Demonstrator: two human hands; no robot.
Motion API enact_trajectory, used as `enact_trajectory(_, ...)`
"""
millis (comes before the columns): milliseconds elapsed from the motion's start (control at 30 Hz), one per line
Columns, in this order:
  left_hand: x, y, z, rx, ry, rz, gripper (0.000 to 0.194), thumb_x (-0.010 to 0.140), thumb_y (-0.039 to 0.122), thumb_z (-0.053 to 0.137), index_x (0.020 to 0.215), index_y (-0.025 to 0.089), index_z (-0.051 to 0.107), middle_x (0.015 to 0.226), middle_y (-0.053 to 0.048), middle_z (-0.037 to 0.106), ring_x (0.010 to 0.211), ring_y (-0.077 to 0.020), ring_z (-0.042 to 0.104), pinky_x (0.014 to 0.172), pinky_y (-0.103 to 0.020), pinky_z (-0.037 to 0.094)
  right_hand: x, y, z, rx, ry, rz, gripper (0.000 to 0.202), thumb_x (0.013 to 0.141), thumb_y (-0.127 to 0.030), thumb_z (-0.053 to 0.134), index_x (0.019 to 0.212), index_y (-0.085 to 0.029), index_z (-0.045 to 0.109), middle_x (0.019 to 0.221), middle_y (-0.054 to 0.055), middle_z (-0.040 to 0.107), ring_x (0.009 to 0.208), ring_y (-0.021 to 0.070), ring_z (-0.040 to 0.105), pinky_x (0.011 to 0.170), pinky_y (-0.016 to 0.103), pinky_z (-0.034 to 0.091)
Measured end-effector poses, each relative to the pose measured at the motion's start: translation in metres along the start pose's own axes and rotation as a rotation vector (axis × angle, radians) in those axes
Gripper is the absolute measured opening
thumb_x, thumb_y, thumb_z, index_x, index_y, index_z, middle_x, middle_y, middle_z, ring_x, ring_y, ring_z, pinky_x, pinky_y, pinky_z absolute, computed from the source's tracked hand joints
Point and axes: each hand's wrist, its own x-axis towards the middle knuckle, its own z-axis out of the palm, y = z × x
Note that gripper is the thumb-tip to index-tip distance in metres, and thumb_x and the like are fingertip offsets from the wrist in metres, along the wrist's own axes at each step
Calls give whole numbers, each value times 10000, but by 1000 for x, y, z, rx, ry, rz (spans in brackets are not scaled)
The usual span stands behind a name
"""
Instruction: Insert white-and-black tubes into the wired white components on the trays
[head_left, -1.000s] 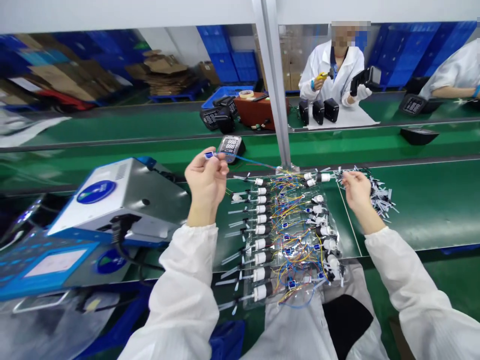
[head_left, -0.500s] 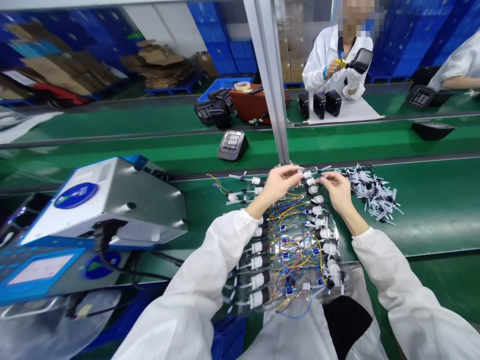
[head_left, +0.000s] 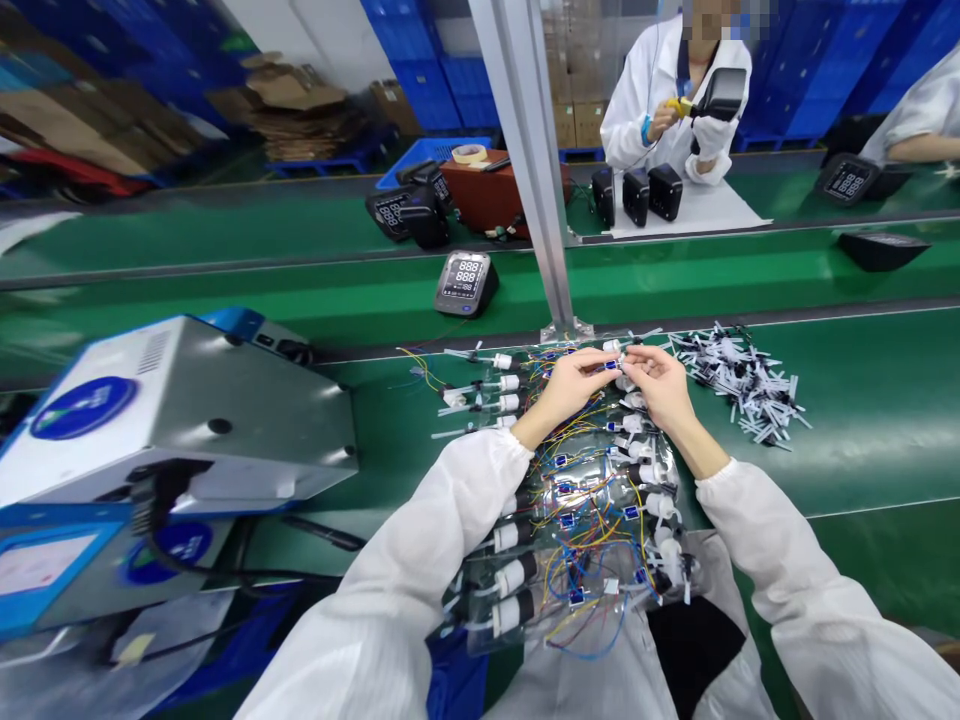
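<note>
Rows of small white-and-black cylindrical parts (head_left: 512, 612) with coloured wires (head_left: 577, 540) lie on clear plastic in front of me. My left hand (head_left: 574, 385) pinches at a small blue part (head_left: 611, 365) near the far end of the rows. Close against it, my right hand (head_left: 660, 385) is also pinched, its fingertips nearly touching the left ones; what it grips is too small to make out. To the right of my right hand lies a pile of white-and-black tube pieces (head_left: 750, 385).
A grey and blue machine (head_left: 277, 400) with black cables stands at the left. A metal post (head_left: 525, 150) rises beyond my hands. Past it sit a display unit (head_left: 463, 283) and a brown box (head_left: 480, 200). Across the line, a person (head_left: 675, 110) holds a black device.
My hands have come together, the right moving left and the left slightly right. The view has shifted a little.
</note>
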Motion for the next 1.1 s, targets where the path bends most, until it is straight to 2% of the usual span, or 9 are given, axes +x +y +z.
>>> enact_trajectory(67, -1, 1, 0, 73, 5, 42, 258, 896, 319, 783, 1120, 194, 802, 1101, -108, 772, 1020, -219, 717, 956, -387, 558, -1, 1, 0, 2, 6, 17, 316, 746, -333, 875, 1040, -265, 777, 930, 28, 757, 843, 168, 701, 777, 318, 591)
enact_trajectory(167, -3, 5, -2, 258, -10, 190, 221, 941, 286, 732, 1134, 194, 789, 1046, -96, 762, 954, -200, 706, 902, -369, 565, -2, 1, 0, -14, 32, 32, 281, 742, -341, 881, 980, -259, 757, 904, 20, 753, 820, 167, 701, 769, 319, 590)
enact_trajectory(267, -4, 8, -6, 430, -75, 340, 235, 996, 261, 647, 1191, 184, 752, 1047, -105, 736, 954, -197, 691, 887, -365, 571, -4, 0, 0, -55, 56, 17, 215, 749, -332, 875, 878, -248, 726, 834, 1, 730, 750, 149, 671, 726, 297, 565)
enact_trajectory(333, -5, 8, -8, 516, -121, 391, 252, 1023, 255, 593, 1222, 180, 727, 1061, -115, 720, 972, -200, 686, 881, -359, 575, -5, -1, 0, -106, 41, 14, 188, 750, -321, 866, 836, -240, 719, 791, -4, 715, 710, 146, 644, 689, 289, 545)
enact_trajectory(500, -7, 6, -9, 638, -177, 413, 263, 1048, 272, 537, 1213, 167, 712, 1045, -127, 710, 948, -206, 692, 846, -344, 584, -5, -2, 0, -206, -17, 1, 142, 762, -307, 832, 802, -226, 721, 760, -6, 701, 689, 148, 624, 663, 281, 517)
enact_trajectory(600, -6, 2, -9, 600, -146, 443, 272, 1042, 271, 555, 1244, 154, 695, 1070, -136, 728, 970, -211, 702, 870, -359, 591, -4, -1, 0, -154, -50, 12, 147, 790, -322, 816, 858, -236, 717, 791, -12, 697, 706, 138, 625, 680, 272, 512)
enact_trajectory(767, -6, -4, -9, 557, -76, 460, 220, 995, 287, 652, 1164, 167, 726, 1081, -122, 767, 993, -217, 726, 917, -383, 594, -5, 0, -2, -82, 32, 42, 215, 760, -349, 859, 846, -241, 694, 793, -14, 681, 696, 125, 611, 680, 263, 510)
enact_trajectory(1000, -7, 1, -8, 584, -82, 455, 211, 1009, 275, 624, 1173, 185, 722, 1074, -113, 762, 981, -210, 719, 898, -376, 593, -7, -1, 0, -80, 71, 14, 257, 729, -353, 877, 783, -239, 653, 778, -10, 676, 734, 148, 644, 727, 288, 535)
enact_trajectory(1100, -7, 4, -6, 580, -97, 469, 207, 1019, 271, 603, 1155, 168, 720, 1057, -124, 754, 963, -212, 710, 867, -367, 590, -7, -1, 0, -68, 49, 30, 272, 727, -347, 877, 744, -237, 629, 767, -7, 683, 734, 155, 651, 728, 295, 534)
